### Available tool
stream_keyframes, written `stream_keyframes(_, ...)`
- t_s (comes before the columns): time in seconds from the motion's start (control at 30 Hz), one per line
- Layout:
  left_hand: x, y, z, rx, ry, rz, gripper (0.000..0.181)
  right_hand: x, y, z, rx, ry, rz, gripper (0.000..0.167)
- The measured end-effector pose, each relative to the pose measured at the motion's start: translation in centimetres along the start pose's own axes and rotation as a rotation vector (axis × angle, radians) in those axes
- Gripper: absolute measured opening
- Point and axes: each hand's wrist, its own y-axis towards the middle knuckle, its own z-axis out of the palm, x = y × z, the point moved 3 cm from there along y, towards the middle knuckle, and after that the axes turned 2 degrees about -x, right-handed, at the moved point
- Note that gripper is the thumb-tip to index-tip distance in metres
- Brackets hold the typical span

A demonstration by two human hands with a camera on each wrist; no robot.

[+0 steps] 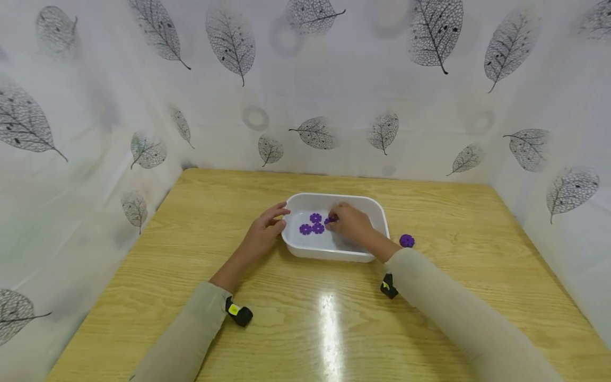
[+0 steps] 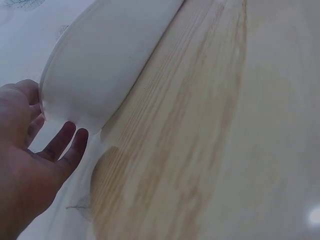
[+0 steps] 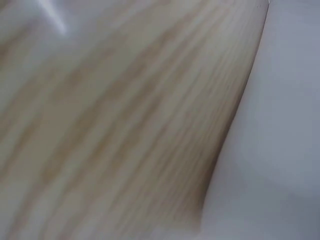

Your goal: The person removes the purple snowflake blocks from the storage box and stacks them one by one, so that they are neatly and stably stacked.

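Note:
A white plastic tub [image 1: 334,253] stands on the wooden table. On its floor lie purple snowflake-shaped plastic discs [image 1: 305,229], grouped toward the left half. My right hand [image 1: 352,223] reaches over the near right rim and pinches another purple disc [image 1: 329,220] inside; that hand is slightly blurred and its fingertips are partly hidden. At the tub's left end, my left hand [image 1: 261,231] touches the rim with loosely extended fingers. In the left wrist view, fingertips [image 2: 80,137] rest by the outer wall. The right wrist view shows the tub's side [image 3: 270,140] but no hand.
One more purple disc [image 1: 407,241], perhaps several together, lies on the table [image 1: 286,318] just right of the tub. A leaf-patterned white curtain [image 1: 305,90] hangs behind the table and along both sides. Black wrist cameras [image 1: 241,315] sit at both cuffs.

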Motion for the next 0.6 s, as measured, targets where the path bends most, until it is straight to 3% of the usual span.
stream_keyframes(0.27, 0.18, 0.02, -0.08, -0.007, 0.003, -0.015, 0.033, -0.07, 0.09, -0.02, 0.021, 0.079, 0.017, 0.034)
stream_keyframes(0.6, 0.23, -0.01, -0.09, 0.002, 0.002, -0.023, 0.034, -0.28, 0.27, 0.28, 0.079, 0.133, 0.0, 0.043)
